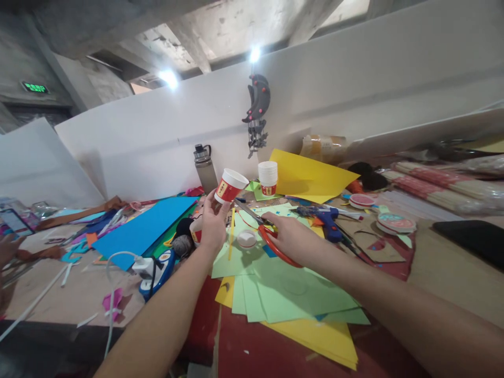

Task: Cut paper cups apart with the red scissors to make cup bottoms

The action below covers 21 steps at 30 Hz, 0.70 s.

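My left hand (214, 223) holds up a red and white paper cup (231, 186), tilted with its rim toward the upper right. Closed around the orange handles of a pair of scissors (271, 244) is my right hand (289, 236). The scissor blades point up and left toward the cup, and I cannot tell whether they touch it. Below the blades, a small round white piece (247, 239) rests on light green paper sheets (303, 294). Another red cup (196, 231) is partly hidden behind my left wrist. A stack of paper cups (268, 178) stands farther back.
Blue card (145, 228) and a blue power strip (163, 273) with a white cable lie left. A grey bottle (205, 168) stands at the back beside yellow card (311, 176). A blue glue gun (331, 223) lies right. Another person's hand (10, 249) shows at far left.
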Tool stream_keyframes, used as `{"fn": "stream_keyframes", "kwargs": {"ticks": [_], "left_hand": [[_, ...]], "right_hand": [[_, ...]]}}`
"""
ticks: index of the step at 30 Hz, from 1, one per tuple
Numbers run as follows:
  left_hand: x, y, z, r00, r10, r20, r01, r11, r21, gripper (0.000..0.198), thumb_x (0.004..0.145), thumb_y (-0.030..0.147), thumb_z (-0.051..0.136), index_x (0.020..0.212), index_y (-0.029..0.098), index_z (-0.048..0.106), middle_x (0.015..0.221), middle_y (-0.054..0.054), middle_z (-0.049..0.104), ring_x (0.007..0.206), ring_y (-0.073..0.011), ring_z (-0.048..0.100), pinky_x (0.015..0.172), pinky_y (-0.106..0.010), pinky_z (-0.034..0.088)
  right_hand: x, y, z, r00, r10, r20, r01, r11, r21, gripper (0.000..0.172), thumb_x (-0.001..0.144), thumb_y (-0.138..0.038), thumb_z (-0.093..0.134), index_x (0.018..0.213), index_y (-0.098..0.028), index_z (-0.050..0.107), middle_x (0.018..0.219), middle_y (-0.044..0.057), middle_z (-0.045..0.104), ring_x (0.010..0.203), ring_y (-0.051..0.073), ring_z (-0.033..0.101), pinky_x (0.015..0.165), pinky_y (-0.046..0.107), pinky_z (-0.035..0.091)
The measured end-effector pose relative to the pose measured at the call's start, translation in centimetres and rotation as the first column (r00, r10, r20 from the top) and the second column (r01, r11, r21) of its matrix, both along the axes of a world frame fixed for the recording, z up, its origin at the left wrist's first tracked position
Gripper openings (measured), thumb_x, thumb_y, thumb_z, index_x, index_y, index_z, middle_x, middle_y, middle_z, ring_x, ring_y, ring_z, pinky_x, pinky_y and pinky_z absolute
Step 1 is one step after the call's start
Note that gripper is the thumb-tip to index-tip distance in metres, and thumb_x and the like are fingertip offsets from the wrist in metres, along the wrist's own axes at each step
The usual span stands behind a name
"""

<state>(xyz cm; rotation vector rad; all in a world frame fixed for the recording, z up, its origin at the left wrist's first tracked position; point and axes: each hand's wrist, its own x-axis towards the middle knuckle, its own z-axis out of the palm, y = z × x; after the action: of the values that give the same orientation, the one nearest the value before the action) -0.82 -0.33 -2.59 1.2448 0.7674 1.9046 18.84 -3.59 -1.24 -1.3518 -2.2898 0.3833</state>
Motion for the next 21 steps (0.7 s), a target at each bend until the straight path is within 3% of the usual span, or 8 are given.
{"fn": "stream_keyframes", "kwargs": {"ticks": [8, 21], "left_hand": [[0.08, 0.44, -0.27, 0.981, 0.137, -0.138, -0.131, 0.990, 0.057, 0.050, 0.076, 0.027, 0.068, 0.122, 0.024, 0.047, 0.125, -0.008, 0.056, 0.110, -0.0180, 0.058, 0.098, -0.034, 0.044], [0.31, -0.41, 0.18, 0.924, 0.230, -0.307, -0.207, 0.973, 0.107, 0.052, 0.076, 0.026, 0.067, 0.124, 0.022, 0.046, 0.118, -0.009, 0.060, 0.104, -0.0195, 0.061, 0.091, -0.035, 0.048]], "right_hand": [[0.13, -0.28, 0.50, 0.999, -0.005, -0.037, 0.004, 0.999, -0.036, 0.032, 0.088, -0.034, 0.048, 0.116, -0.022, 0.056, 0.106, 0.010, 0.068, 0.095, 0.021, 0.062, 0.073, 0.025, 0.041], [0.39, 0.26, -0.05, 1.000, 0.013, -0.007, -0.013, 1.000, -0.021, 0.029, 0.088, -0.038, 0.046, 0.109, -0.024, 0.059, 0.098, 0.008, 0.070, 0.087, 0.021, 0.065, 0.067, 0.024, 0.040]]}}
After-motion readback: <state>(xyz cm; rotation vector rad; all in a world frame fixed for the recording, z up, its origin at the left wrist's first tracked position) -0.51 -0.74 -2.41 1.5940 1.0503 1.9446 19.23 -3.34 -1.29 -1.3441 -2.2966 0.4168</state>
